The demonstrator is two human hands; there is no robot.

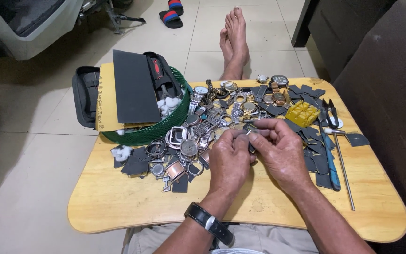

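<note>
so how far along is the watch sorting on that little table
Looks early. Done: tools are laid out, with the yellow holder block and a blue-handled tool at the right. In hand: left hand and right hand pinch one small metal part. Left: a big unsorted heap of watch cases behind them.

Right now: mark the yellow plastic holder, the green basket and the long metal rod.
yellow plastic holder [302,113], head view, centre of its top.
green basket [165,127], head view, front wall.
long metal rod [346,170], head view, mid-shaft.
</note>
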